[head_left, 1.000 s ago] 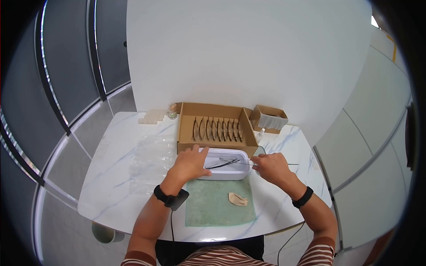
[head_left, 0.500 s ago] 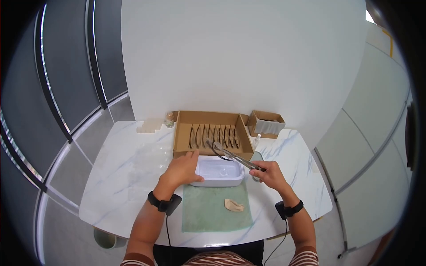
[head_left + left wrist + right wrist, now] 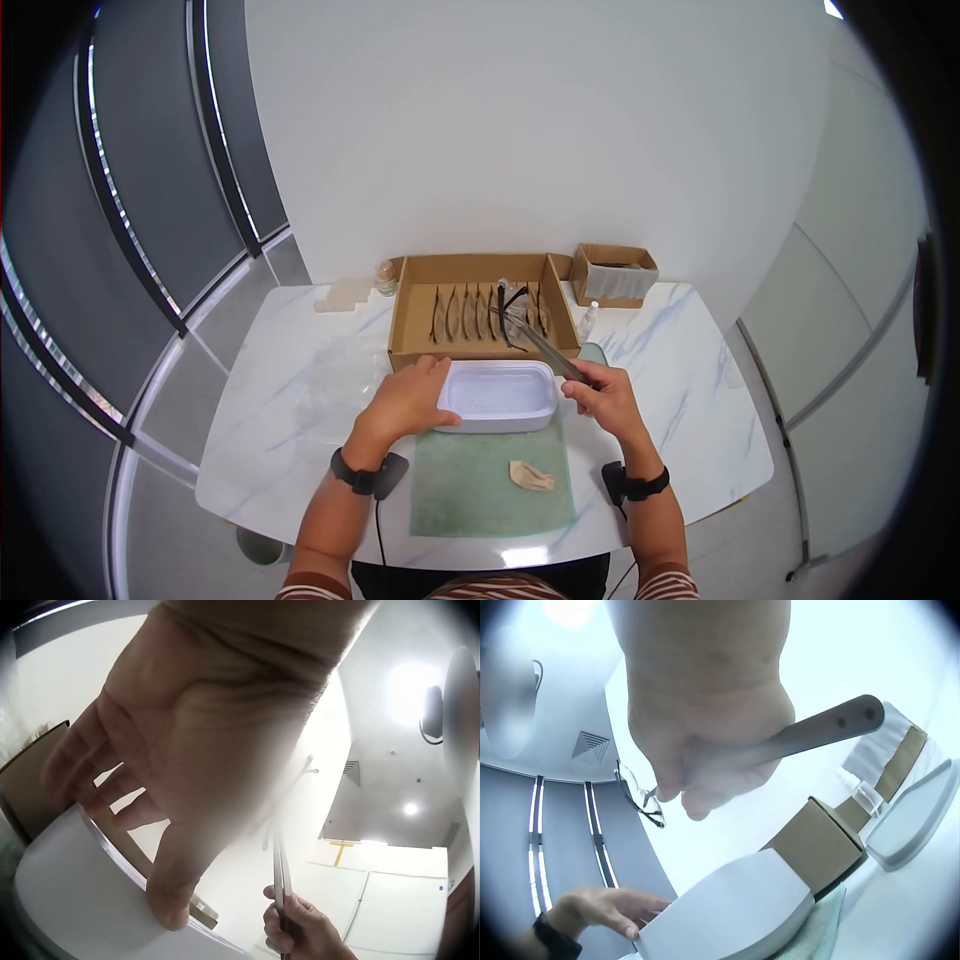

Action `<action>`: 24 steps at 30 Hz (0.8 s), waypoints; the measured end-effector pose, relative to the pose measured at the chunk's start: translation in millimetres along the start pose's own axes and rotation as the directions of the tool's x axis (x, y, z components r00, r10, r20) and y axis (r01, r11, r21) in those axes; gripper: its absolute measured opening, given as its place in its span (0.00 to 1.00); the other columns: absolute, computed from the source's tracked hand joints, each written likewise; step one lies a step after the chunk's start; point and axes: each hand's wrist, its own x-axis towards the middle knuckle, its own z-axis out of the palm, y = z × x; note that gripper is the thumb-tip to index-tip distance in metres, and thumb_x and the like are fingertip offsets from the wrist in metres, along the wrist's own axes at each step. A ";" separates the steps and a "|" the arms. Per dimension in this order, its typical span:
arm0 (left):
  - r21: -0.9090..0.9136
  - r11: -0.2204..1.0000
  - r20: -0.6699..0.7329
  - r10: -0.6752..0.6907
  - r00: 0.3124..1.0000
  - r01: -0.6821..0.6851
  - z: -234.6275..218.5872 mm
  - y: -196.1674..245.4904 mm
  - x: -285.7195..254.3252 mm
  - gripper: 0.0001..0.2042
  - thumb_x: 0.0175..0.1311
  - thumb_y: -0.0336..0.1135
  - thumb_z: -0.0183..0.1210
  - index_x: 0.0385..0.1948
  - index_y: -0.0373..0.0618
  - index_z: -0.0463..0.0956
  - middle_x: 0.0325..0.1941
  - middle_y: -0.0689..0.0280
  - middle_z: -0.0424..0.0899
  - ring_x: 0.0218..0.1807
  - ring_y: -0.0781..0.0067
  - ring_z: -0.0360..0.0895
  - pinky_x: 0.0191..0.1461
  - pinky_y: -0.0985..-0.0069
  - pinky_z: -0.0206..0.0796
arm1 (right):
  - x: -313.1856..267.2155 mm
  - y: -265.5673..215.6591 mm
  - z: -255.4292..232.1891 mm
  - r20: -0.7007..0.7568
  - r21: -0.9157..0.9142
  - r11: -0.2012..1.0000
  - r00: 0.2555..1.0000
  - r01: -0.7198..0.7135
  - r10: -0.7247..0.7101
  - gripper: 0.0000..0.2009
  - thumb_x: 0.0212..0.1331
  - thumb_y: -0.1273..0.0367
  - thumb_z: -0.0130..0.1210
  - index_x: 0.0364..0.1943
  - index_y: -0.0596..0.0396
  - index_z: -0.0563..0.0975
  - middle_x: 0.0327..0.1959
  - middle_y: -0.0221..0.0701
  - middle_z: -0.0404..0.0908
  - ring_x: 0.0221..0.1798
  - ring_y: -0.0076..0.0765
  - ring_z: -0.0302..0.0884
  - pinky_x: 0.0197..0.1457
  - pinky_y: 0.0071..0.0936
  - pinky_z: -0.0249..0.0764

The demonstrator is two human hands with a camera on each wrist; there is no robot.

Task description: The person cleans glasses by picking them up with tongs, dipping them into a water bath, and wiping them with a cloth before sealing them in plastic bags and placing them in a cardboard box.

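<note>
Rightward over the cardboard box (image 3: 415, 312) swung the black-framed glasses (image 3: 502, 312), as the left hand (image 3: 405, 398), fingers apart, rested on the white tub's (image 3: 495, 424) left end and the right hand's (image 3: 608, 402) fingers clamped the metal tongs (image 3: 545, 350), which probably needed a steady, even squeeze against slipping.

Greenish bin (image 3: 260, 546) on the grey floor (image 3: 185, 500)

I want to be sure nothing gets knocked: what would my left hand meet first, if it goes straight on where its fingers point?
Probably the near wall of the cardboard box, just beyond the left hand. The hand's height is unclear, so it might pass above the rim.
</note>
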 end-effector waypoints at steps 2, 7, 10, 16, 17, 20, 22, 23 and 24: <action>0.013 1.000 0.012 -0.008 1.000 0.007 -0.6 1.4 1.0 0.42 0.49 0.50 0.75 0.64 0.37 0.67 0.63 0.52 0.74 0.62 0.48 0.75 0.61 0.57 0.72 | -1.0 3.4 -4.1 -0.003 0.010 1.000 1.000 -0.005 0.005 0.18 0.62 0.67 0.68 0.54 0.59 0.83 0.28 0.20 0.78 0.24 0.15 0.70 0.27 0.16 0.69; 0.033 0.999 0.035 -0.020 0.999 0.019 -1.2 4.2 2.1 0.42 0.49 0.51 0.75 0.65 0.37 0.68 0.65 0.52 0.73 0.63 0.48 0.75 0.62 0.58 0.72 | -3.9 9.2 -6.3 -0.017 0.000 1.000 1.000 -0.011 0.011 0.19 0.61 0.68 0.68 0.55 0.61 0.83 0.27 0.21 0.78 0.23 0.16 0.70 0.26 0.17 0.68; 0.040 0.999 0.040 -0.028 0.999 0.027 -1.1 4.0 2.2 0.43 0.50 0.51 0.75 0.66 0.38 0.67 0.66 0.52 0.72 0.63 0.48 0.75 0.62 0.58 0.72 | -4.6 8.3 -6.2 -0.010 -0.013 1.000 1.000 -0.001 0.001 0.20 0.61 0.67 0.69 0.55 0.61 0.83 0.27 0.21 0.78 0.24 0.16 0.71 0.26 0.17 0.69; 0.024 0.999 0.010 -0.034 0.999 0.034 -1.7 5.4 -0.1 0.41 0.50 0.49 0.75 0.65 0.42 0.69 0.65 0.54 0.74 0.64 0.49 0.75 0.63 0.60 0.71 | -4.7 11.8 -7.1 -0.013 -0.013 1.000 1.000 -0.007 0.007 0.18 0.62 0.65 0.69 0.54 0.58 0.83 0.28 0.19 0.78 0.25 0.14 0.69 0.28 0.16 0.69; 0.027 0.999 0.011 -0.035 0.999 0.035 -1.9 5.7 -0.1 0.41 0.50 0.49 0.75 0.65 0.41 0.69 0.65 0.54 0.74 0.64 0.49 0.75 0.63 0.60 0.71 | -4.3 12.4 -7.1 -0.010 -0.014 1.000 1.000 -0.006 0.006 0.18 0.62 0.65 0.69 0.54 0.58 0.83 0.28 0.19 0.78 0.25 0.14 0.69 0.28 0.16 0.69; 0.026 0.999 0.014 -0.039 0.999 0.039 -2.0 6.0 0.1 0.41 0.50 0.49 0.75 0.66 0.41 0.68 0.65 0.53 0.74 0.64 0.49 0.75 0.63 0.60 0.71 | -3.4 13.1 -6.9 -0.012 -0.027 0.999 1.000 -0.018 0.018 0.19 0.62 0.65 0.69 0.54 0.58 0.83 0.27 0.19 0.78 0.25 0.15 0.69 0.28 0.17 0.69; 0.022 0.999 0.017 -0.040 0.999 0.039 -2.1 6.2 -0.1 0.42 0.50 0.49 0.75 0.67 0.40 0.68 0.65 0.53 0.74 0.64 0.49 0.75 0.64 0.60 0.71 | -3.6 12.6 -6.5 -0.008 -0.029 0.999 1.000 -0.021 0.020 0.19 0.61 0.65 0.69 0.54 0.58 0.83 0.27 0.19 0.78 0.24 0.15 0.69 0.28 0.17 0.69; 0.027 0.999 0.020 -0.042 0.999 0.041 -2.5 6.6 -0.2 0.42 0.50 0.49 0.75 0.67 0.40 0.68 0.66 0.53 0.74 0.65 0.49 0.75 0.64 0.60 0.71 | -3.8 12.3 -6.2 -0.007 -0.029 0.999 1.000 -0.021 0.021 0.19 0.61 0.65 0.69 0.54 0.58 0.83 0.27 0.19 0.78 0.24 0.15 0.69 0.28 0.17 0.69; 0.032 0.999 0.023 -0.044 0.999 0.043 -2.7 7.1 -0.1 0.42 0.50 0.49 0.75 0.67 0.40 0.68 0.66 0.52 0.73 0.65 0.49 0.75 0.64 0.60 0.71 | -4.1 12.1 -5.9 -0.007 -0.027 0.999 1.000 -0.018 0.018 0.19 0.61 0.65 0.69 0.54 0.58 0.83 0.27 0.19 0.78 0.24 0.15 0.69 0.28 0.17 0.68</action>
